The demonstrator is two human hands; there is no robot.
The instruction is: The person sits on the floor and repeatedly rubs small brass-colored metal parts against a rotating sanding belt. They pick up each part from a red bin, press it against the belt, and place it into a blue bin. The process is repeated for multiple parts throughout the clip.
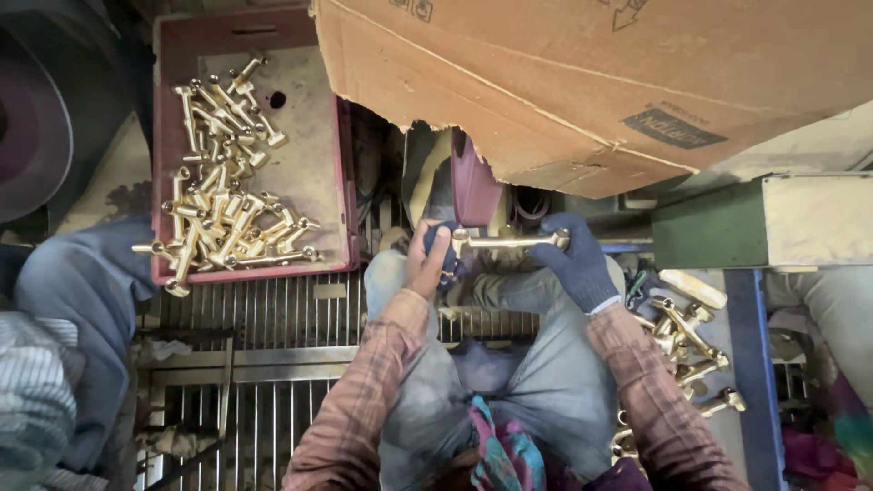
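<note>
The person wore a faded plaid shirt with long sleeves, grey trousers and a bright patterned scarf. A dark knit glove covered the right hand (575, 262).

A metal workshop is shown: a polishing wheel (473, 186) is mounted just beyond the hands, brass fittings (223, 205) are heaped in a red crate (162, 164) to their left, above a metal grate (273, 314).

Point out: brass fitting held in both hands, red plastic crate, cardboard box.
brass fitting (509, 242), head view, mid shaft.
red plastic crate (162, 136), head view, left wall.
cardboard box (546, 82), head view, underside panel.
</note>
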